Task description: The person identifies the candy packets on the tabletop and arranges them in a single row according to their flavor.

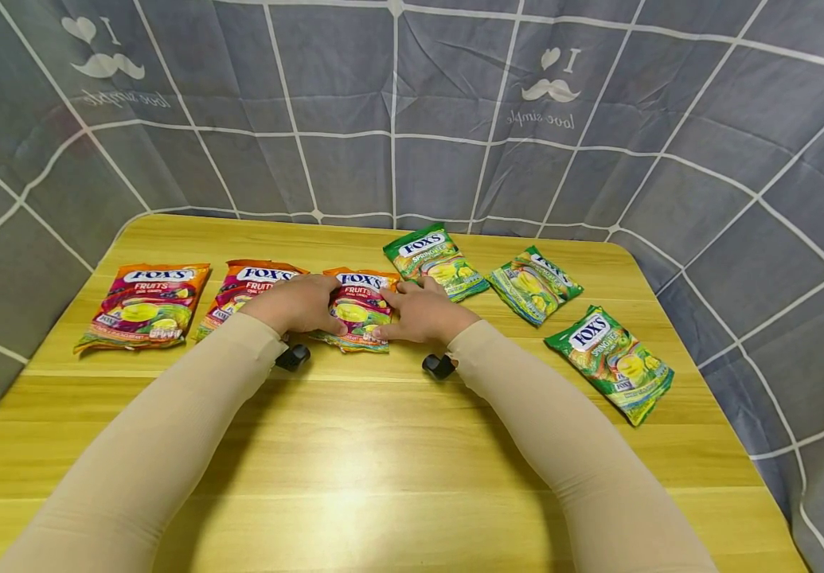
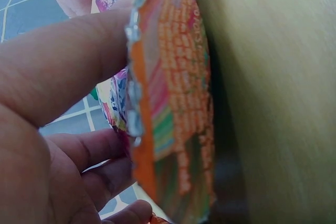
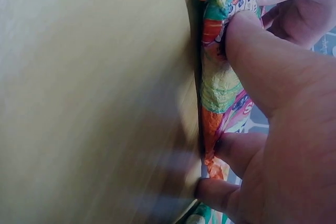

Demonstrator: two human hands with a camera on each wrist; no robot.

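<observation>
Together, the left hand (image 1: 295,305) and right hand (image 1: 426,313) hold the rightmost Fruits packet (image 1: 358,307) between them, and uneven squeezing could skew or crumple it

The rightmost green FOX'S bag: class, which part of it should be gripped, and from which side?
Probably across the middle of the green FOX'S bag, the right hand coming down from above, thumb on the near-left long edge, fingers on the far-right one. It lies flat, label up, longer than wide, its top end pointing far-left, and nothing covers either long edge.
</observation>
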